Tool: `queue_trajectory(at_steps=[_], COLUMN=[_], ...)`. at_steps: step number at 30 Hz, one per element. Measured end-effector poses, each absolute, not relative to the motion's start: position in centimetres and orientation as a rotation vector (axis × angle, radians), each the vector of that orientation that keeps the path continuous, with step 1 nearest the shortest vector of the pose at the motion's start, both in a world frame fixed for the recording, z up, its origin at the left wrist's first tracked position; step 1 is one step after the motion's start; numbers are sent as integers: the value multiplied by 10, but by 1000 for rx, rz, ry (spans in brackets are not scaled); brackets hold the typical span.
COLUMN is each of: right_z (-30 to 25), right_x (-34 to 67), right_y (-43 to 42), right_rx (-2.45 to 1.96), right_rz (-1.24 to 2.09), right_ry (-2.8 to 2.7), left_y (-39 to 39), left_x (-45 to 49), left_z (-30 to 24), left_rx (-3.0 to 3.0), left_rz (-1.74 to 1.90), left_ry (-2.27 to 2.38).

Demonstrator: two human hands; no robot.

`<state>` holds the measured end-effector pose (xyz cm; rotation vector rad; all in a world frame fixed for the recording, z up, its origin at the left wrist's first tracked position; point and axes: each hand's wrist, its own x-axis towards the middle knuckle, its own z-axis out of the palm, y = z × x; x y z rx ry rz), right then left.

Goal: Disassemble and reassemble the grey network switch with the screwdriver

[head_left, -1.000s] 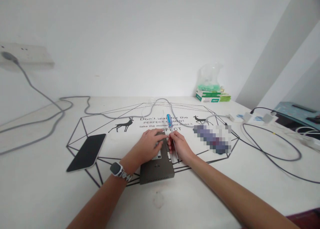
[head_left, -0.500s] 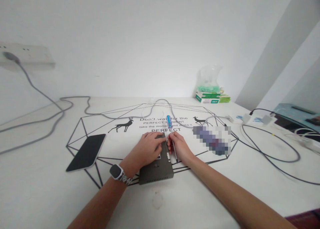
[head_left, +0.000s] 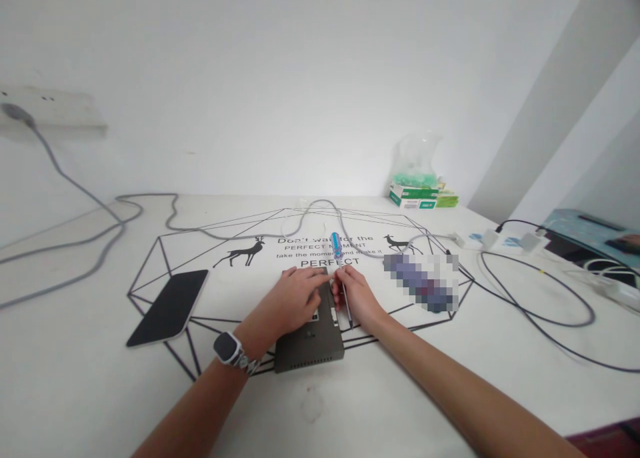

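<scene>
A flat dark-grey metal box (head_left: 313, 351) with a row of vent slots on its near side lies on the white table, a small label partly visible on top. My left hand (head_left: 293, 301), with a watch (head_left: 227, 347) on the wrist, rests over its far half, fingers stretched out towards the right edge. Beside that edge, my right hand (head_left: 355, 295) is closed around a screwdriver (head_left: 337, 246). Its clear blue handle points away from me, and its thin metal shaft runs back under the fingers towards me. The fingertips of both hands nearly meet at the box's far right part.
A black-screened phone or tablet (head_left: 170, 308) lies left, a pixelated object (head_left: 423, 283) right. A grey cable (head_left: 230, 236) winds along the back. Green-and-white boxes (head_left: 413, 195) carry a plastic bag (head_left: 416, 158). Power strips with plugs (head_left: 510, 241) and a black cable (head_left: 540, 331) are at right.
The whole view has shifted slightly, moving everything a little left. Both hands keep their places on the box and screwdriver.
</scene>
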<state>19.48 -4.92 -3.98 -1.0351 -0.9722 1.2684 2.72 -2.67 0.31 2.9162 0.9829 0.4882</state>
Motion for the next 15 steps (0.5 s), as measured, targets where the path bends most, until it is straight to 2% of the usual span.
queue_trajectory(at_steps=[4, 15], right_z=[-39, -41], right_x=[195, 193], right_y=[-50, -54], right_rx=[-1032, -1108], right_rz=[1257, 1173], right_ry=[-985, -1056], left_y=[-26, -2], left_x=[26, 32], left_z=[3, -10], left_rx=[2918, 2801], left_rz=[464, 681], left_ry=[970, 1116])
